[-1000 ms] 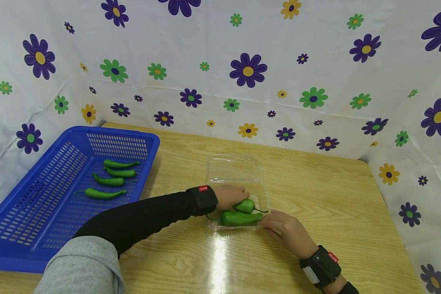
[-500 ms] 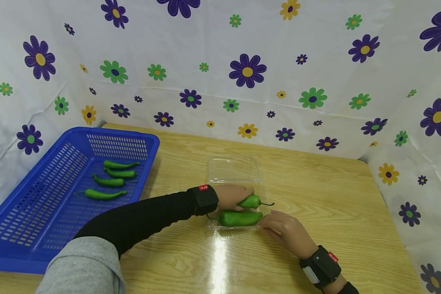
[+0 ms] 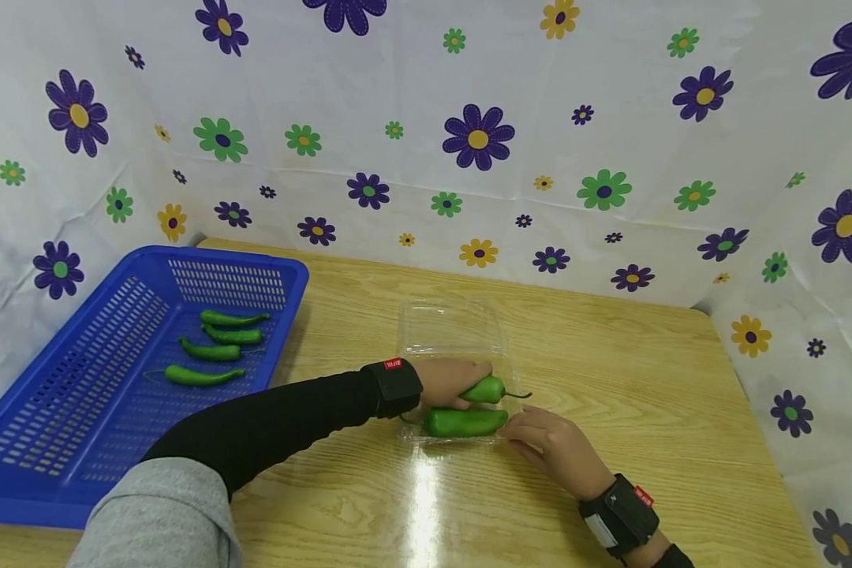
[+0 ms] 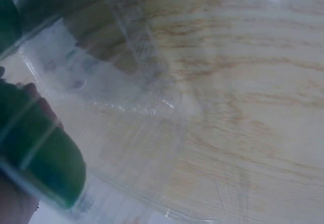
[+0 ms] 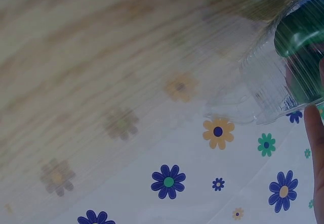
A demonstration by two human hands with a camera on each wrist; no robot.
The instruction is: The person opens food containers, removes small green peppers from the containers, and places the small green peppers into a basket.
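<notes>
A clear plastic clamshell box [image 3: 507,347] lies open on the table, its lid folded back. My left hand [image 3: 446,380] reaches into it and grips a green chili pepper [image 3: 488,389], whose stem points right past the box's side. Nearer to me, a second green pepper [image 3: 461,422] lies lengthwise along the front of the box. My right hand [image 3: 557,446] holds the box by its front right corner, fingertips close to that pepper's end. In the left wrist view a green pepper [image 4: 43,148] shows behind the clear plastic; in the right wrist view a finger [image 5: 315,143] meets the box's rim.
A blue perforated plastic basket [image 3: 78,379] stands to the left, with several green peppers [image 3: 202,375] along its right side. Behind and beside the wooden table [image 3: 610,379] hangs a white flower-print cloth [image 3: 397,79].
The gripped pepper has shifted slightly right and away from the front pepper, and its stem has swung upward. My left fingers moved along with it; my right hand stays in place.
</notes>
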